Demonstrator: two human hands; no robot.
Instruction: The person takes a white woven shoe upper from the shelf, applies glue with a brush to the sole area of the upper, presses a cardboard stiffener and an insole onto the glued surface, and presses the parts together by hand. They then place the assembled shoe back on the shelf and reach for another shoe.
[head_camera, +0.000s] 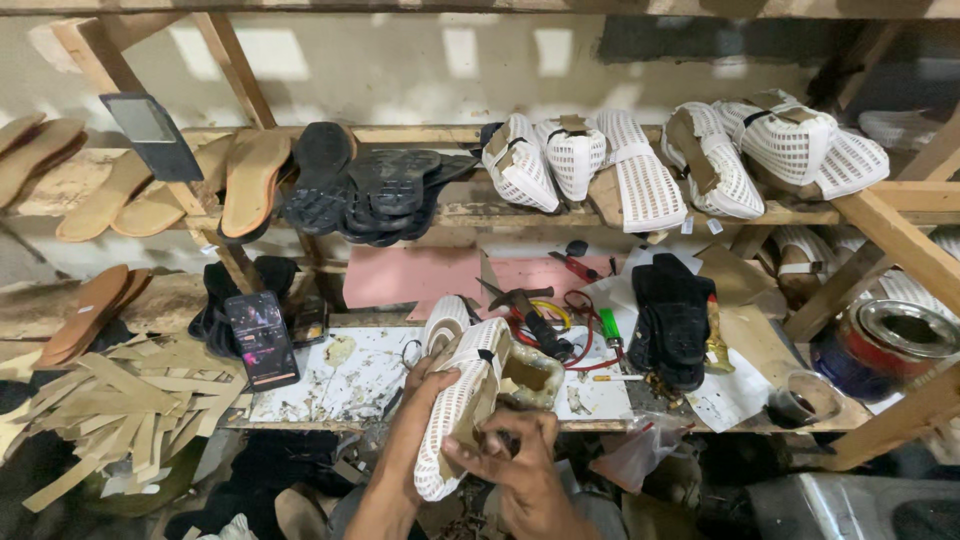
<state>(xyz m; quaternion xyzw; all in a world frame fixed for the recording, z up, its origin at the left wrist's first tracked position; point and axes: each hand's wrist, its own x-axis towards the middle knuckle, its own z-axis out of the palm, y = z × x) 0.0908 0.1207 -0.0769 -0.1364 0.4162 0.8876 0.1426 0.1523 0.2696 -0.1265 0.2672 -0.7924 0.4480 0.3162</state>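
Note:
I hold a white mesh shoe upper (462, 395) stretched over a tan last, sole side turned up. My left hand (418, 392) grips it from the left side, fingers wrapped over its edge. My right hand (512, 452) pinches the lower edge of the upper near the heel. A second white upper (442, 322) lies just behind it on the stained white work surface (340, 385).
Hammer (518, 297), pliers, green lighter (609, 326), black shoe pieces (672, 318) and a phone (262, 338) lie on the bench. Cardboard strips (130, 410) pile at left. Shelf above holds tan insoles (252, 182), black soles (375, 190), white uppers (640, 165). Glue tin (880, 345) at right.

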